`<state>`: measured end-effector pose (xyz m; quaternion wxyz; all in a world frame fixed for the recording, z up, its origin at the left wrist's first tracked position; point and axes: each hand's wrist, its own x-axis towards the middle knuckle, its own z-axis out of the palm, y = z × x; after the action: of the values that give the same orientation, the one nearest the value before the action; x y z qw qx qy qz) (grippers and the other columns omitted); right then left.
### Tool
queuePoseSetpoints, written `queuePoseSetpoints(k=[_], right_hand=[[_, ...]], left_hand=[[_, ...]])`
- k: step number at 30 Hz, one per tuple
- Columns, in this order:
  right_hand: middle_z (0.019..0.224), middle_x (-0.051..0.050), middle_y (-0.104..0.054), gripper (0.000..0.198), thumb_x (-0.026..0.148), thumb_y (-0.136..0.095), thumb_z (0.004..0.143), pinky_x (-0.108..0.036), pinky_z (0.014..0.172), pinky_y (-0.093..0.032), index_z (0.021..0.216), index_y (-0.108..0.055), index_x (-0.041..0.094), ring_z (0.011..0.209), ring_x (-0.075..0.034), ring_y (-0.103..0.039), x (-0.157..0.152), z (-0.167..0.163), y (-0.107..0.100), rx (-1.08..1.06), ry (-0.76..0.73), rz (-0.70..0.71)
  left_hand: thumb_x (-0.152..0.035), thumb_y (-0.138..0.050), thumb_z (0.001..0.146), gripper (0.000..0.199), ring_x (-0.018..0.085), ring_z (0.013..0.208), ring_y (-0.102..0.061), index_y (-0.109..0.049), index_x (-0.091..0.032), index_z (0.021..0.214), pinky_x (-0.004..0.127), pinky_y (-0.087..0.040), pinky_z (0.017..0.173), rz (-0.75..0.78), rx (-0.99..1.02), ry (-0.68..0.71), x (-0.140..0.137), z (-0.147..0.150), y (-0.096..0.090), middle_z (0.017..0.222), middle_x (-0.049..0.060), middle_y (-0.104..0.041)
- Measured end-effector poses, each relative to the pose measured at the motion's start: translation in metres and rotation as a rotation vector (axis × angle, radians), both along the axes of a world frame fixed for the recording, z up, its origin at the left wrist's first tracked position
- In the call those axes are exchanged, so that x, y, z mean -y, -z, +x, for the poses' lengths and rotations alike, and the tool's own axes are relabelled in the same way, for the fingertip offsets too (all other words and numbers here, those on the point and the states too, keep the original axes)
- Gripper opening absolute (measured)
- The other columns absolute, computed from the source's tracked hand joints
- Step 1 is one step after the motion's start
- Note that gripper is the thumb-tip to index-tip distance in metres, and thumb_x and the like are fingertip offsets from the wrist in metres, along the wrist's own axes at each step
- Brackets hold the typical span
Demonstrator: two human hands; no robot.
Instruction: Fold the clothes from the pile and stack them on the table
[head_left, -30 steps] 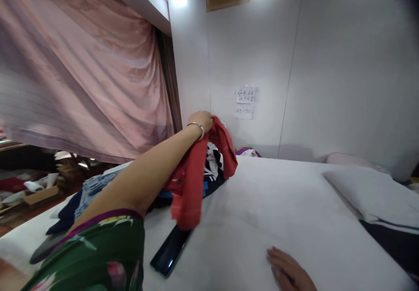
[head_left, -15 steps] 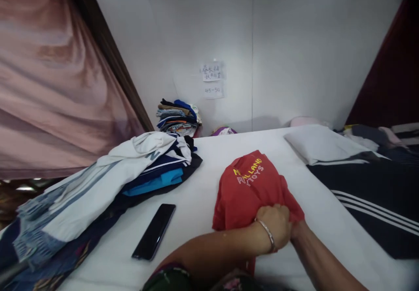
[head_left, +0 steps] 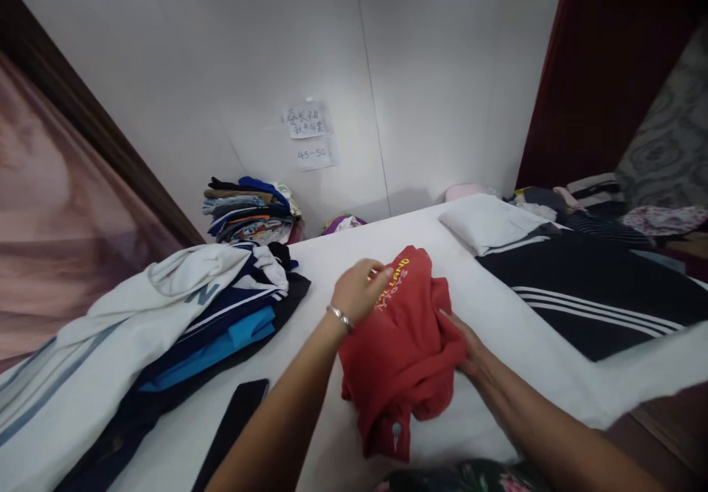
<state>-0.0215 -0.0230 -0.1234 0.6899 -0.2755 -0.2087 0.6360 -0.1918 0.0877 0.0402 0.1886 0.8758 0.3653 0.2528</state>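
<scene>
A red garment (head_left: 403, 352) lies bunched on the white-covered table (head_left: 326, 433), with yellow and pale lettering near its top and a metal button on a band at its lower end. At its upper left edge is my left hand (head_left: 362, 289), wearing a silver bangle, thumb and curled fingers apart with no cloth visibly between them. My right hand (head_left: 465, 344) grips the garment's right side; the cloth hides part of its fingers. I cannot tell what kind of garment it is.
Clothes with a white striped piece (head_left: 160, 293) on top lie at left, near a black phone (head_left: 235, 418) partly behind my left forearm. Dark clothing with white stripes (head_left: 580, 285) and a folded white cloth (head_left: 492, 223) lie at right. A folded stack (head_left: 248, 212) stands by the wall.
My hands, formerly close together at the garment's lower right, have separated; the left has moved to its upper left. The garment has turned and bunched, showing its button. The view has shifted right.
</scene>
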Motion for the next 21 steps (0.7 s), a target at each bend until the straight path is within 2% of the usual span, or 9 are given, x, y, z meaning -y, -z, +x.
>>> queuePoseSetpoints(k=[3, 5, 8, 11, 14, 16, 21], right_hand=[[0.115, -0.008, -0.069, 0.042, 0.031, -0.072, 0.078, -0.045, 0.1, -0.045, 0.117, -0.062, 0.02, 0.107, -0.027, -0.064, 0.004, -0.003, -0.007, 0.011, -0.029, 0.009], [0.111, -0.01, -0.07, 0.044, 0.027, -0.075, 0.074, -0.046, 0.099, -0.045, 0.115, -0.063, 0.018, 0.103, -0.027, -0.066, 0.007, -0.005, -0.008, 0.023, -0.094, 0.061], [0.107, -0.01, -0.071, 0.048, 0.023, -0.079, 0.069, -0.047, 0.098, -0.045, 0.114, -0.063, 0.016, 0.099, -0.026, -0.067, 0.01, -0.007, -0.009, 0.043, -0.177, 0.13], [0.106, -0.011, -0.071, 0.048, 0.023, -0.079, 0.068, -0.046, 0.098, -0.044, 0.113, -0.063, 0.015, 0.098, -0.025, -0.067, 0.011, -0.009, -0.011, 0.054, -0.221, 0.149], [0.108, -0.011, -0.07, 0.051, 0.024, -0.08, 0.066, -0.044, 0.098, -0.046, 0.113, -0.063, 0.014, 0.099, -0.025, -0.067, 0.012, -0.01, -0.014, 0.045, -0.281, 0.157], [0.107, -0.01, -0.071, 0.051, 0.025, -0.08, 0.064, -0.042, 0.096, -0.047, 0.112, -0.064, 0.015, 0.098, -0.025, -0.067, 0.013, -0.011, -0.016, 0.058, -0.31, 0.156], [0.107, -0.004, -0.071, 0.041, 0.029, -0.075, 0.067, -0.044, 0.098, -0.045, 0.107, -0.068, 0.022, 0.102, -0.027, -0.066, 0.017, -0.015, -0.018, 0.166, -0.251, 0.102]], left_hand=[[-0.052, -0.048, 0.084, 0.048, 0.026, 0.107, -0.06, -0.062, -0.015, 0.111, 0.037, -0.044, 0.091, -0.15, -0.104, -0.073, -0.053, 0.01, 0.015, 0.122, 0.013, -0.063], [-0.057, -0.046, 0.083, 0.06, 0.028, 0.119, -0.054, -0.057, -0.012, 0.121, 0.037, -0.04, 0.099, -0.284, -0.132, -0.073, -0.07, 0.02, 0.031, 0.132, 0.016, -0.057], [-0.062, -0.04, 0.084, 0.065, 0.027, 0.12, -0.054, -0.056, -0.013, 0.124, 0.034, -0.04, 0.099, -0.391, -0.128, -0.045, -0.07, 0.032, 0.054, 0.132, 0.015, -0.058], [-0.067, -0.043, 0.08, 0.063, 0.026, 0.105, -0.063, -0.064, -0.014, 0.108, 0.033, -0.047, 0.089, -0.446, -0.127, -0.033, -0.058, 0.031, 0.065, 0.114, 0.013, -0.069], [-0.067, -0.052, 0.075, 0.056, 0.024, 0.083, -0.067, -0.067, -0.015, 0.09, 0.033, -0.051, 0.073, -0.568, -0.032, 0.001, -0.049, 0.021, 0.066, 0.089, 0.008, -0.074], [-0.063, -0.058, 0.072, 0.05, 0.021, 0.074, -0.066, -0.065, -0.016, 0.087, 0.031, -0.05, 0.067, -0.622, 0.108, 0.017, -0.046, 0.01, 0.063, 0.08, 0.004, -0.072], [-0.055, -0.067, 0.069, 0.048, 0.02, 0.08, -0.066, -0.066, -0.016, 0.097, 0.031, -0.051, 0.074, -0.511, 0.481, -0.066, -0.041, -0.021, 0.039, 0.087, 0.003, -0.073]])
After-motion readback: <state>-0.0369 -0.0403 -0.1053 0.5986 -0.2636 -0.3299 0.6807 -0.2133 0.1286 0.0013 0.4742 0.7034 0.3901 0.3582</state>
